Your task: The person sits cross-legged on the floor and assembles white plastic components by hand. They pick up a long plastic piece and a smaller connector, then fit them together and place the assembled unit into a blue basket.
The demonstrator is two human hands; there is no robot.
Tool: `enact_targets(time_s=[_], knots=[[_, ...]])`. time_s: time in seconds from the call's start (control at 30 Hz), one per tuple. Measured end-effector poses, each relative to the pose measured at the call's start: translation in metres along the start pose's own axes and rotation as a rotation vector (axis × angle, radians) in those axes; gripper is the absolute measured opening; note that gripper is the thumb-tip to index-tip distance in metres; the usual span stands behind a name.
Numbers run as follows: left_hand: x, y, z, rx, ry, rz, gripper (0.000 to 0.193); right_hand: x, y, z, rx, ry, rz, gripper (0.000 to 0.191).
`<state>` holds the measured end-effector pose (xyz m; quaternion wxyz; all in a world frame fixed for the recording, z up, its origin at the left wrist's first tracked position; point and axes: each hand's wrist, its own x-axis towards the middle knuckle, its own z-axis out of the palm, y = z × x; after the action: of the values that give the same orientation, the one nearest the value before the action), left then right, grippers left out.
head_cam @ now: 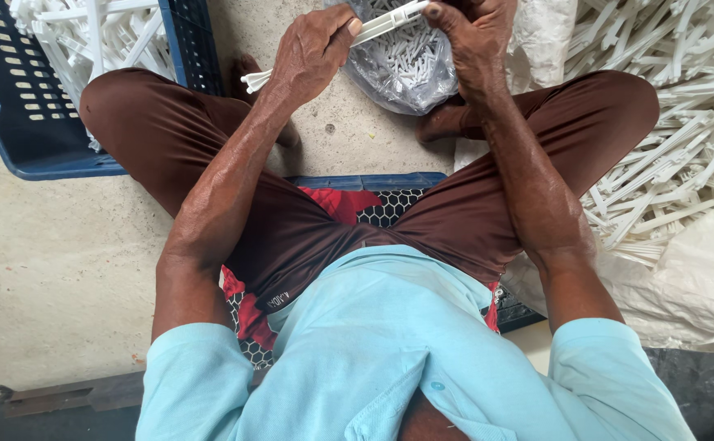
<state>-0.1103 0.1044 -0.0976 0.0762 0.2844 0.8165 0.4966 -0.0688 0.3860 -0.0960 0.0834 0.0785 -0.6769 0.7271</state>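
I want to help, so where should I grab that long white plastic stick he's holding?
Grab the white plastic stick by its bare middle, coming from above. The left hand and right hand cover both ends, and the clear bag of small pieces lies underneath.

The person wears a light blue short-sleeved shirt (pixel 389 343) with 1 small matching button near the chest and dark brown trousers (pixel 308 237) carrying a small white mark. Both forearms are bare, and both feet are bare.
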Motion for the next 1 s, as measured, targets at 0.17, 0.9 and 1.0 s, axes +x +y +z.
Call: enact_targets(time_s=[0.17, 0.9, 1.0], knots=[[-0.001, -0.002, 0.001, 0.014, 0.0, 0.036, 0.03, -0.003, -0.002, 0.0, -0.037, -0.017, 0.053, 0.017], [-0.003, -0.001, 0.007, 0.19, -0.054, 0.008, 0.032, -0.004, 0.031, -0.01, -0.621, -0.168, 0.048, 0.046], [0.003, -0.011, 0.012, 0.257, -0.009, 0.121, 0.029, -0.008, 0.034, -0.022, -0.821, -0.283, -0.171, 0.029]])
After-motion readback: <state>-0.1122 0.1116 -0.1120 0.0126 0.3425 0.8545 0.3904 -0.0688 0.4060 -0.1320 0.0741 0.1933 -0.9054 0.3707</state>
